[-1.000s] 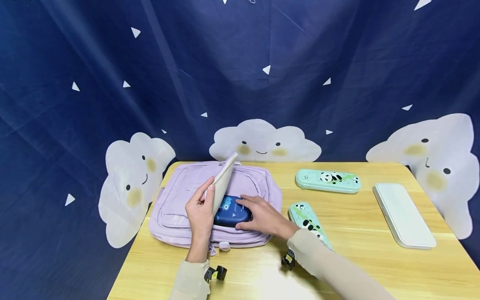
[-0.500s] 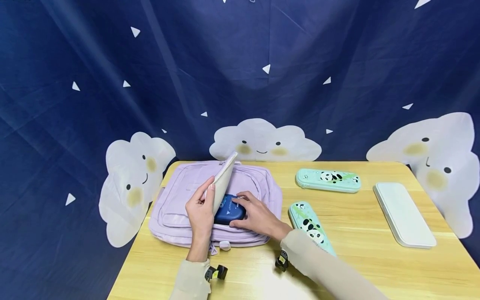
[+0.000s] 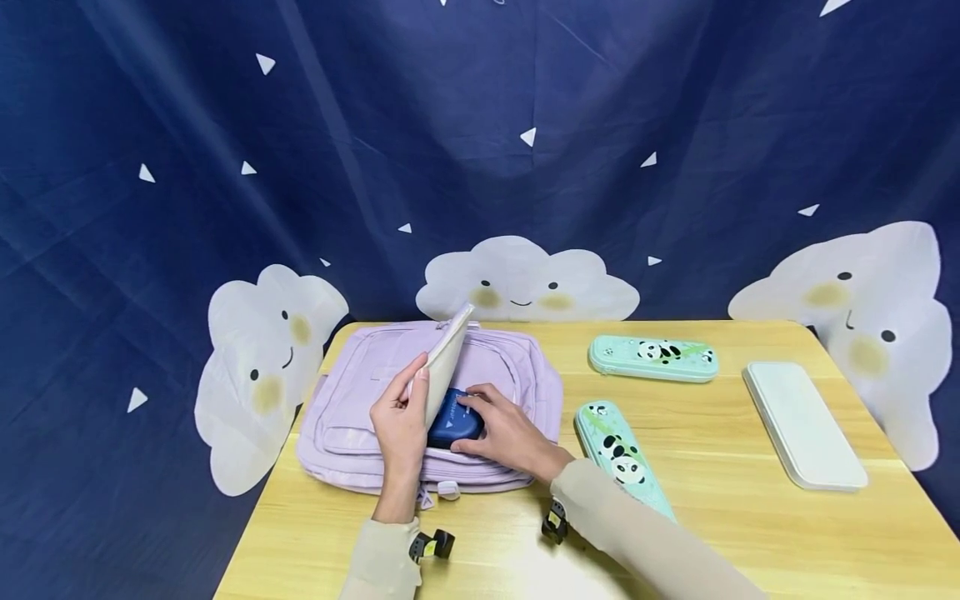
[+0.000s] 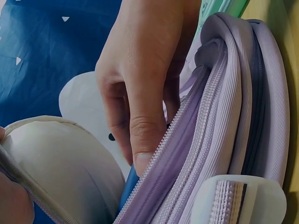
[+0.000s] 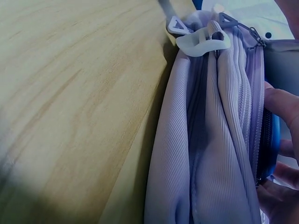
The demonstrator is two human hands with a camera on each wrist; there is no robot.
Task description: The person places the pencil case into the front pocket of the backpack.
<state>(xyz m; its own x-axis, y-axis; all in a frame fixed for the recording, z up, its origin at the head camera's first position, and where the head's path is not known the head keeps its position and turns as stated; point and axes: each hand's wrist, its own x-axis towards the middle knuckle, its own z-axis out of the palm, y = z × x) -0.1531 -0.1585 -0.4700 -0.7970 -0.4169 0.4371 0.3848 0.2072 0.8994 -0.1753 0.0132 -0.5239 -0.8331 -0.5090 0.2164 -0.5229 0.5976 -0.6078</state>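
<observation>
A lilac backpack (image 3: pixel 352 367) lies on the table, its front pocket unzipped. My left hand (image 3: pixel 401 421) pinches the pocket's pale, zip-edged flap (image 3: pixel 450 362) and holds it raised. In the head view, a dark blue zipped case (image 3: pixel 454 423) with light lettering is partly hidden behind that flap. My right hand (image 3: pixel 504 429) grips its right end, thumb at the near side and fingers on top. The left wrist view shows my right thumb (image 4: pixel 145 144) right at the pocket's zip (image 4: pixel 161 154). In the right wrist view, the blue case (image 5: pixel 270 144) sits between fingers and bag.
Right of the backpack, a mint panda pencil case (image 3: pixel 622 458) lies slanted, partly under my right forearm. Another panda pencil case (image 3: pixel 652 359) lies farther back. A flat white case (image 3: pixel 806 425) lies near the table's right side. Behind hangs a dark blue cloud-print curtain (image 3: pixel 405 125).
My right hand has moved left with the blue case, and more of the case is now behind the flap. My left hand has kept the flap raised in place.
</observation>
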